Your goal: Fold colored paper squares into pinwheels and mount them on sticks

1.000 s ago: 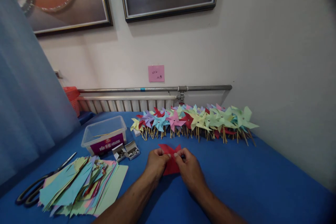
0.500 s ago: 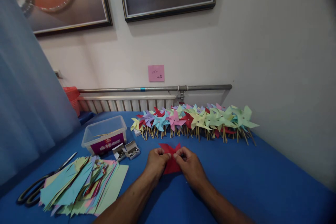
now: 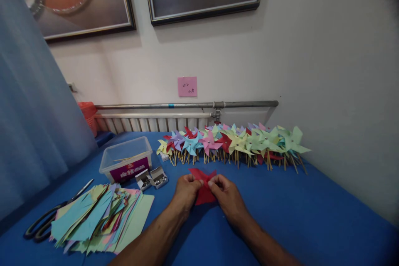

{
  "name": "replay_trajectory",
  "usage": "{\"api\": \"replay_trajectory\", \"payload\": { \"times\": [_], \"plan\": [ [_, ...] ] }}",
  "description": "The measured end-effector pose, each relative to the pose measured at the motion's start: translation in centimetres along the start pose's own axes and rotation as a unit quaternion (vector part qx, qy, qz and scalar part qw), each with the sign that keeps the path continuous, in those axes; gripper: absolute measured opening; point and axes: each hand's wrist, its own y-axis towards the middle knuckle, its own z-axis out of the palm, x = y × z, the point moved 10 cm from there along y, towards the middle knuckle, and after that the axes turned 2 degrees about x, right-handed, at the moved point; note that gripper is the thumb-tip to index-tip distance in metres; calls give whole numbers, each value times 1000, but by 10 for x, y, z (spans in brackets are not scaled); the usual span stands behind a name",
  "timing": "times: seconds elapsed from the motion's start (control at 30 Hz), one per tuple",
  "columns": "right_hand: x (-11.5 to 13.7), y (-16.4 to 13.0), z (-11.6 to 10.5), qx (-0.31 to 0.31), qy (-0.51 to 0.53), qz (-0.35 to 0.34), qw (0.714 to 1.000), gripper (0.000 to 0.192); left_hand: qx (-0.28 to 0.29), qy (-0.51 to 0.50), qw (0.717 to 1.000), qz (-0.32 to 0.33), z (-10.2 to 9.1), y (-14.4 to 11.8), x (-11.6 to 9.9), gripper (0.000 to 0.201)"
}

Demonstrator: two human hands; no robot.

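A red paper pinwheel piece (image 3: 203, 191) lies on the blue table (image 3: 296, 208), just in front of me. My left hand (image 3: 185, 191) pinches it from the left and my right hand (image 3: 226, 195) pinches it from the right, fingertips meeting near its middle. Part of the red paper is hidden under my fingers. Behind it runs a long row of finished paper pinwheels (image 3: 237, 143) on wooden sticks, in several colours.
A pile of coloured cut paper (image 3: 99, 218) lies at the left with black scissors (image 3: 46, 222) beside it. A clear plastic box (image 3: 126, 158) and two small open boxes of metal pins (image 3: 152, 177) stand further back. A radiator pipe (image 3: 187, 105) runs along the wall.
My hands stay on the red paper with only slight finger movement. The view has shifted a little.
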Motion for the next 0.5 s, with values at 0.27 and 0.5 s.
{"api": "replay_trajectory", "payload": {
  "times": [0.27,0.5],
  "plan": [
    [-7,2,-5,-20,-54,25,998,17,-6,9,1000,5,-2,2,2,28],
    [-8,3,-6,-40,-24,15,999,13,4,5,1000,-1,-1,3,4,26]
  ]
}}
